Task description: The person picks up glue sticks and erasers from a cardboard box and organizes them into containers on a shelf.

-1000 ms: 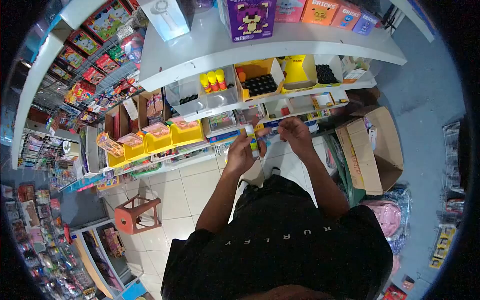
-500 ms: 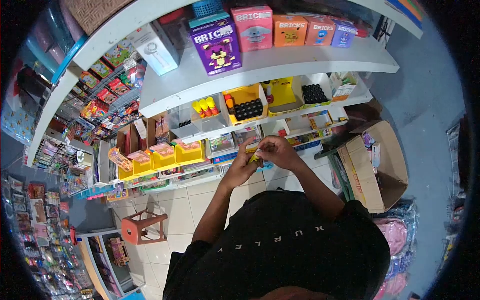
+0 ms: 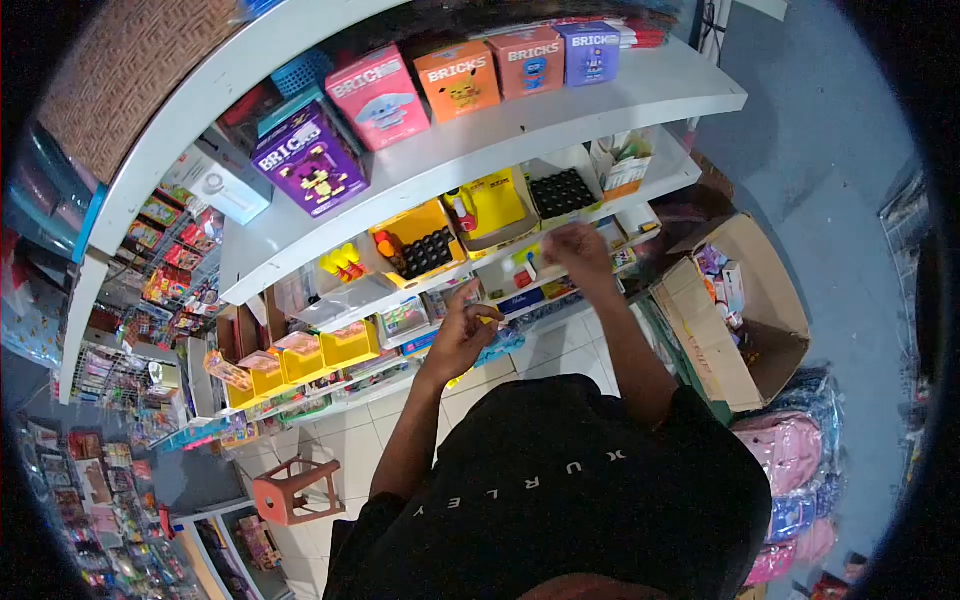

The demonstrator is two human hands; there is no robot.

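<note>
My left hand (image 3: 460, 338) is held out in front of the lower shelves, its fingers curled round a small yellow object (image 3: 487, 319) that is mostly hidden. Reaching farther forward, my right hand (image 3: 582, 256) overlaps the lower shelf tier in this view. Motion smears its fingers, and I cannot tell whether anything is in them. Just above it stand a yellow display box (image 3: 492, 208) and a box of black round-topped items (image 3: 560, 193). Left of these is a yellow-orange box (image 3: 400, 222) with more black tops and a few orange ones.
Colourful BRICKS boxes (image 3: 463, 82) line the upper shelf (image 3: 500, 125), which juts out above my hands. At right an open cardboard carton (image 3: 740, 310) holds loose goods, with wrapped pink packs (image 3: 782, 450) below. A reddish plastic stool (image 3: 295, 490) stands on the tiled floor. Yellow bins (image 3: 350, 343) sit left.
My hands have parted: the right has moved forward and right to the lower shelves, while the left stays back with the small yellow object. The view has turned, shifting the shelves left.
</note>
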